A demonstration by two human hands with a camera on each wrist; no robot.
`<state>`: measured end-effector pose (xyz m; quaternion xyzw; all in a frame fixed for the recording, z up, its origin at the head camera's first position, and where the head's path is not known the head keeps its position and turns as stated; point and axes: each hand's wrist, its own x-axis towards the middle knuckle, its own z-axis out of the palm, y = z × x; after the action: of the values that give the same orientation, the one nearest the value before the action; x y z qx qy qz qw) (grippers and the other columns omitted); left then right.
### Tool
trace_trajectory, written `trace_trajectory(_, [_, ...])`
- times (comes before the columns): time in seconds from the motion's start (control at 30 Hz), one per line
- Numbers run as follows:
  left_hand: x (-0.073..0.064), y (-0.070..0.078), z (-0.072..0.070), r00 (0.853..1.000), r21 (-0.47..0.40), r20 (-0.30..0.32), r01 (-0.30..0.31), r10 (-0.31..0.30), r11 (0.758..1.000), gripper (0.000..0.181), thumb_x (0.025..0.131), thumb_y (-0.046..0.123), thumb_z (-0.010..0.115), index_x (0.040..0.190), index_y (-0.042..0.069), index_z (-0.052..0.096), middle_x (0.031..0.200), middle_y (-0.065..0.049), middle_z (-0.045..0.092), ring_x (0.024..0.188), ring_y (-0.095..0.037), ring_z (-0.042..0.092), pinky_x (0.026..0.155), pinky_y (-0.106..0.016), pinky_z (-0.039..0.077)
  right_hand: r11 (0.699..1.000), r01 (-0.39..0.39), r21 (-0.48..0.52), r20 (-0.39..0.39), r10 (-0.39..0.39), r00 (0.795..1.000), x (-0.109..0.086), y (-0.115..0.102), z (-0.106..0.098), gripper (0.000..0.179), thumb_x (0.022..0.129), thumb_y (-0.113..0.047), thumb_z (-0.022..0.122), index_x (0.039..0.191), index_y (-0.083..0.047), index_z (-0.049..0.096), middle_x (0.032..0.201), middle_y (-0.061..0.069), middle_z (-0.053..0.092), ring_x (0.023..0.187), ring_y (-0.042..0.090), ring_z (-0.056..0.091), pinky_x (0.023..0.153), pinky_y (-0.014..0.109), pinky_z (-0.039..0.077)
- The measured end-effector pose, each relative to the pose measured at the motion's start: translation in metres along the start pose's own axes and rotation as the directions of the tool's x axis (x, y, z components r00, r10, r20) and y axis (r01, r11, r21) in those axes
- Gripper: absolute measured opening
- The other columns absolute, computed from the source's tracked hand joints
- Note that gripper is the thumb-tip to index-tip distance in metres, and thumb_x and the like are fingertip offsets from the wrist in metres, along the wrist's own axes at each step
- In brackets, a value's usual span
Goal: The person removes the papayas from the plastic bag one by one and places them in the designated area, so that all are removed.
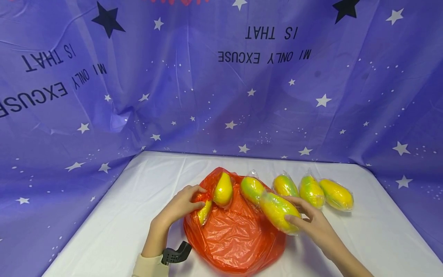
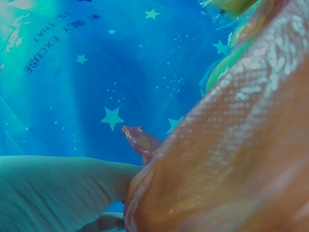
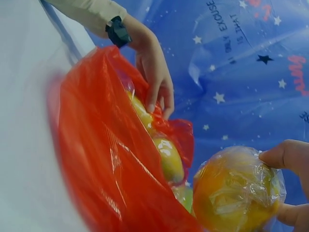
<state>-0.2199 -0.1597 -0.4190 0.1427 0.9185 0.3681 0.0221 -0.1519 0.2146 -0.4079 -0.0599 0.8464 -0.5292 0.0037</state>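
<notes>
A red plastic bag (image 1: 235,242) lies on the table with its mouth open toward the back. At its left rim my left hand (image 1: 179,206) pinches the plastic between thumb and fingers. My right hand (image 1: 313,225) holds a yellow-green mango (image 1: 279,212) in clear wrap over the bag's right side, thumb and fingers gripping one end. In the right wrist view that wrapped mango (image 3: 234,191) is close up. Two yellow mangoes, one upright (image 1: 223,190) and one partly covered (image 1: 205,212) near my left fingers, show at the bag's opening. Another mango (image 1: 252,188) is behind the held one.
To the right of the bag, three wrapped mangoes stand in a row: a near one (image 1: 285,186), a middle one (image 1: 311,192) and an outer one (image 1: 336,195). A white cloth (image 1: 114,231) covers the table. Purple star-patterned curtain (image 1: 207,96) encloses the back and sides.
</notes>
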Motion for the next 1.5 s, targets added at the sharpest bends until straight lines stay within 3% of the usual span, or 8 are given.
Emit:
trace_trajectory(0.1, [0.0, 0.0, -0.001, 1.0, -0.001, 0.0, 0.002, -0.002, 1.0, 0.031, 0.084, 0.012, 0.073, 0.114, 0.014, 0.066, 0.116, -0.011, 0.06, 0.115, -0.033, 0.053, 0.097, -0.054, 0.041, 0.999, -0.036, -0.041, -0.022, 0.035, 0.999, -0.003, 0.002, -0.005, 0.048, 0.091, -0.03, 0.067, 0.135, -0.018, 0.054, 0.132, 0.006, 0.055, 0.114, 0.02, 0.05, 0.086, 0.039, 0.045])
trace_trajectory(0.37, [0.0, -0.002, 0.0, 1.0, 0.004, -0.004, -0.001, 0.001, 1.0, 0.031, 0.084, 0.011, 0.073, 0.114, 0.014, 0.066, 0.116, -0.011, 0.06, 0.115, -0.033, 0.053, 0.097, -0.053, 0.041, 0.996, -0.043, -0.072, -0.052, 0.039, 0.998, -0.009, 0.011, -0.014, 0.047, 0.093, -0.031, 0.064, 0.136, -0.016, 0.053, 0.131, 0.006, 0.056, 0.108, 0.008, 0.05, 0.087, 0.04, 0.042])
trace_trajectory(0.93, [0.001, -0.002, 0.0, 1.0, -0.006, -0.001, 0.008, -0.008, 1.0, 0.031, 0.084, 0.012, 0.073, 0.115, 0.014, 0.066, 0.117, -0.011, 0.059, 0.115, -0.032, 0.053, 0.097, -0.053, 0.041, 0.993, -0.112, -0.047, -0.06, 0.11, 0.992, -0.016, 0.022, -0.024, 0.05, 0.095, -0.031, 0.062, 0.139, -0.013, 0.048, 0.136, 0.009, 0.05, 0.108, 0.004, 0.046, 0.084, 0.035, 0.045])
trace_trajectory(1.17, [0.0, 0.0, 0.0, 1.0, 0.002, -0.004, -0.021, 0.021, 1.0, 0.031, 0.083, 0.01, 0.073, 0.113, 0.012, 0.066, 0.115, -0.011, 0.061, 0.114, -0.033, 0.053, 0.098, -0.052, 0.041, 0.987, -0.152, -0.055, -0.06, 0.148, 0.987, -0.019, 0.028, -0.026, 0.053, 0.095, -0.034, 0.061, 0.141, -0.012, 0.046, 0.136, 0.01, 0.049, 0.112, 0.015, 0.047, 0.085, 0.038, 0.043])
trace_trajectory(1.33, [0.0, 0.0, 0.002, 1.0, 0.001, -0.004, -0.01, 0.01, 1.0, 0.03, 0.083, 0.01, 0.074, 0.112, 0.012, 0.066, 0.116, -0.01, 0.061, 0.115, -0.032, 0.053, 0.099, -0.051, 0.04, 0.984, -0.169, -0.048, -0.045, 0.167, 0.985, -0.023, 0.033, -0.03, 0.055, 0.095, -0.033, 0.061, 0.142, -0.011, 0.043, 0.138, 0.014, 0.047, 0.121, 0.032, 0.044, 0.089, 0.049, 0.043])
trace_trajectory(1.5, [-0.001, 0.001, 0.001, 1.0, -0.004, -0.013, -0.006, 0.006, 1.0, 0.03, 0.083, 0.01, 0.073, 0.112, 0.012, 0.066, 0.116, -0.01, 0.061, 0.115, -0.033, 0.053, 0.099, -0.052, 0.04, 0.982, -0.179, -0.063, -0.025, 0.178, 0.984, -0.022, 0.035, -0.033, 0.056, 0.094, -0.032, 0.063, 0.142, -0.009, 0.042, 0.138, 0.018, 0.048, 0.123, 0.039, 0.043, 0.089, 0.058, 0.044])
